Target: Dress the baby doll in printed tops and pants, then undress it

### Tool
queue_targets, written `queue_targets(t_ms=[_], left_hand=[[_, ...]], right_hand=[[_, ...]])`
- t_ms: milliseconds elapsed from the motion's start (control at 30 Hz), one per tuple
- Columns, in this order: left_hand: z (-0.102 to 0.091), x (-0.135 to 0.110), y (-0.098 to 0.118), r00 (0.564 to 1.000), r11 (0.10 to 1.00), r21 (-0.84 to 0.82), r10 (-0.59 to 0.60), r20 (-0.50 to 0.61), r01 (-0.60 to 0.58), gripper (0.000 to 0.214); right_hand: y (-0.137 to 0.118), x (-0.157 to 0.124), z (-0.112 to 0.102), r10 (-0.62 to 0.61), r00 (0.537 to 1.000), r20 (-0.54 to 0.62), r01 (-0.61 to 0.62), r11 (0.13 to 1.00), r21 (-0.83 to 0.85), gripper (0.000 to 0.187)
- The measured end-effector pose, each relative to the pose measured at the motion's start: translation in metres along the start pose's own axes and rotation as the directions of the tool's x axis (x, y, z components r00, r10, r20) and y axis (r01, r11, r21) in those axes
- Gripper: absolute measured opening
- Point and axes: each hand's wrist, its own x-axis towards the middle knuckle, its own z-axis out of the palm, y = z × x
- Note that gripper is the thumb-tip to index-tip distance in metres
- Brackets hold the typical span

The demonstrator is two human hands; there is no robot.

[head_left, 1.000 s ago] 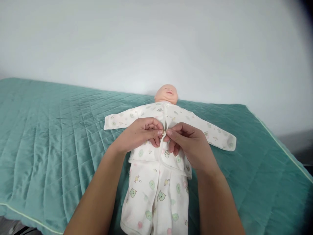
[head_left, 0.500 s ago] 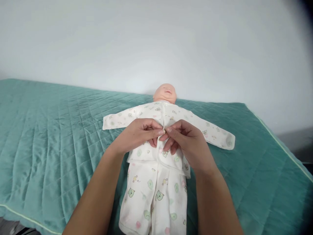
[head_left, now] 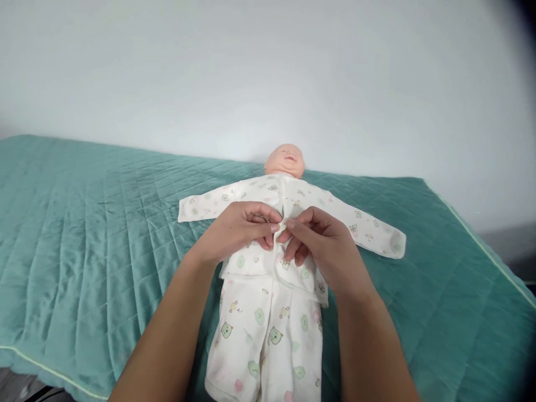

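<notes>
A baby doll (head_left: 285, 160) lies on its back, head toward the wall, arms spread to both sides. It wears a white printed baby jacket (head_left: 251, 259) and matching trousers (head_left: 268, 335). Over the chest, my left hand (head_left: 247, 228) pinches one side of the jacket's front opening between thumb and fingers. My right hand (head_left: 318, 237) pinches the other side, its fingertips almost touching those of the left. A small pale spot, perhaps a snap or button, shows between the fingertips. The fingers partly hide the middle of the opening.
A teal quilted cover (head_left: 92, 234) with a pale piped edge lies beneath the doll. Behind it rises a plain light wall (head_left: 251, 72). At the lower left, a dark cable (head_left: 44, 393) shows near the floor.
The whole view has shifted slightly. Both hands keep their pinch on the jacket front, and the fingertips are a little apart, with the pale spot now showing between them.
</notes>
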Motion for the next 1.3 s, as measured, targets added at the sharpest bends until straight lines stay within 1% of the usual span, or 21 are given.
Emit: queue_targets(t_ms=[100, 333, 433, 567, 800, 967, 1200, 1300], left_hand=[[-0.0013, 0.0003, -0.0010, 1.000, 1.000, -0.017, 0.005, 0.012, -0.005, 0.018], [-0.0033, 0.0007, -0.0031, 1.000, 0.999, -0.053, 0.013, 0.023, -0.012, 0.016], [-0.0031, 0.0004, -0.0035, 1.000, 0.998, -0.065, 0.025, 0.010, -0.025, 0.015], [-0.0019, -0.0001, -0.0024, 1.000, 0.999, -0.039, 0.013, -0.012, -0.013, 0.015], [-0.0002, -0.0006, 0.0003, 1.000, 1.000, -0.002, 0.005, -0.006, -0.005, 0.022], [0.0030, -0.0009, 0.0006, 0.999, 0.999, -0.004, 0.034, -0.020, -0.034, 0.017], [0.0032, -0.0018, 0.0020, 0.999, 0.999, 0.037, 0.001, -0.039, 0.001, 0.013], [0.0038, -0.0005, 0.0015, 0.999, 1.000, 0.026, 0.006, -0.038, -0.005, 0.018]], right_hand=[[0.0010, -0.0008, 0.0000, -0.015, 1.000, -0.004, 0.015, 1.000, 0.004, 0.029], [0.0028, -0.0003, -0.0010, 0.002, 1.000, 0.006, -0.002, 1.000, 0.003, 0.031], [0.0032, -0.0002, -0.0014, 0.007, 1.000, 0.002, -0.007, 1.000, -0.002, 0.030], [0.0045, 0.0001, -0.0026, 0.003, 1.000, 0.005, -0.003, 1.000, 0.010, 0.029], [0.0060, 0.0007, -0.0031, 0.002, 1.000, 0.002, -0.002, 1.000, 0.004, 0.029], [0.0054, 0.0001, -0.0023, 0.004, 1.000, 0.010, -0.004, 1.000, 0.008, 0.029], [0.0042, -0.0002, -0.0019, 0.007, 1.000, 0.002, -0.007, 1.000, 0.003, 0.030], [0.0036, -0.0003, -0.0017, 0.012, 1.000, -0.009, -0.012, 1.000, -0.005, 0.031]])
